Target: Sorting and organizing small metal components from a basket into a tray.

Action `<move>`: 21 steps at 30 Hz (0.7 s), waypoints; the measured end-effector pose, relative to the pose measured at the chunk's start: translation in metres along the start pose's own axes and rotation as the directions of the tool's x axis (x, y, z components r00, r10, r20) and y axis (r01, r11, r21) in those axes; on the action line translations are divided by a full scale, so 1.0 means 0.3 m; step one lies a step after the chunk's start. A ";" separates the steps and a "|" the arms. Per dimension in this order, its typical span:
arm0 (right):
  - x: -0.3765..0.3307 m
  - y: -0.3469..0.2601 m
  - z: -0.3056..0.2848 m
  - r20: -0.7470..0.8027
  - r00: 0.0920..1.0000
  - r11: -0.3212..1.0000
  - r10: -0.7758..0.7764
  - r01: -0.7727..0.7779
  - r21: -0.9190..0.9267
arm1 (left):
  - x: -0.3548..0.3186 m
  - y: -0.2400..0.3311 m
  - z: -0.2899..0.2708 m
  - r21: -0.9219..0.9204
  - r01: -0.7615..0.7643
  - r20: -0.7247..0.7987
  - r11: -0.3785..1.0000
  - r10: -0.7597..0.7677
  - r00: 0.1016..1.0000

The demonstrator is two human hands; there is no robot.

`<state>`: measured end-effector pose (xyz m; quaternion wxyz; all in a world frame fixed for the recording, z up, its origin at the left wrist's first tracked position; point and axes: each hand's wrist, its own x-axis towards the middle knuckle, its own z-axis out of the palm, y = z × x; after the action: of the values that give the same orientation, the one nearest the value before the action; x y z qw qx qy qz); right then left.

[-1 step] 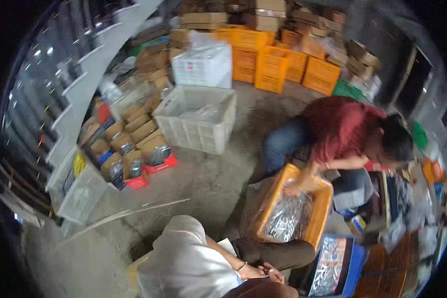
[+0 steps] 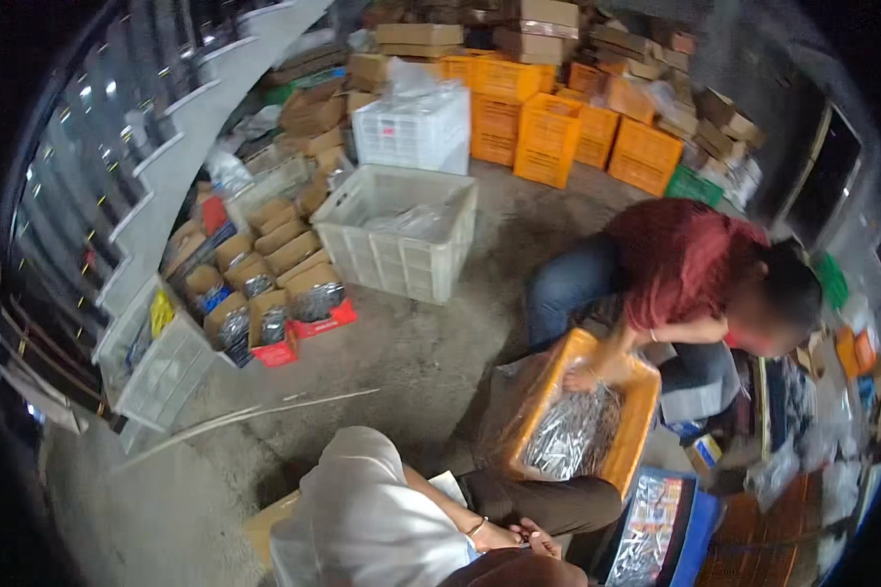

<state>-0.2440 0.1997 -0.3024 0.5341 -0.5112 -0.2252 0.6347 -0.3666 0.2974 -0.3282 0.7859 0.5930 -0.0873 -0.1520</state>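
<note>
Neither of my hands shows in the head view. An orange crate point(image 2: 628, 460), lined with clear plastic, holds a heap of small shiny metal parts point(image 2: 570, 435). A person in a red shirt point(image 2: 685, 259) crouches behind it with a hand point(image 2: 589, 374) inside the crate. At the bottom edge sits another person in white cloth point(image 2: 362, 519), with a hand point(image 2: 527, 535) resting by dark trousers.
A large white crate point(image 2: 401, 235) stands on the concrete floor point(image 2: 392, 352). Small cardboard boxes of metal parts point(image 2: 264, 284) line the left, below a staircase point(image 2: 166, 147). Orange crates point(image 2: 558, 127) and cartons are stacked at the back. A blue tray point(image 2: 700, 533) lies lower right.
</note>
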 end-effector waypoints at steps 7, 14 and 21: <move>0.074 -0.116 0.041 -0.020 0.999 0.990 0.040 -0.043 -0.132 | 0.009 0.051 -0.031 -0.046 -0.225 -0.172 0.973 0.214 0.961; 0.062 -0.129 0.029 -0.072 0.997 0.993 -0.037 0.029 -0.110 | 0.001 0.154 -0.049 -0.371 0.015 -0.138 0.928 -0.072 0.988; 0.033 -0.084 0.091 -0.167 0.984 0.997 -0.062 0.055 -0.047 | -0.034 0.088 -0.059 -0.819 0.277 0.125 0.503 -0.315 0.941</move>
<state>-0.2561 0.2242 -0.2752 0.5588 -0.5673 -0.2074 0.5683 -0.3670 0.3235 -0.3073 0.9347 0.1636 0.1126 -0.2948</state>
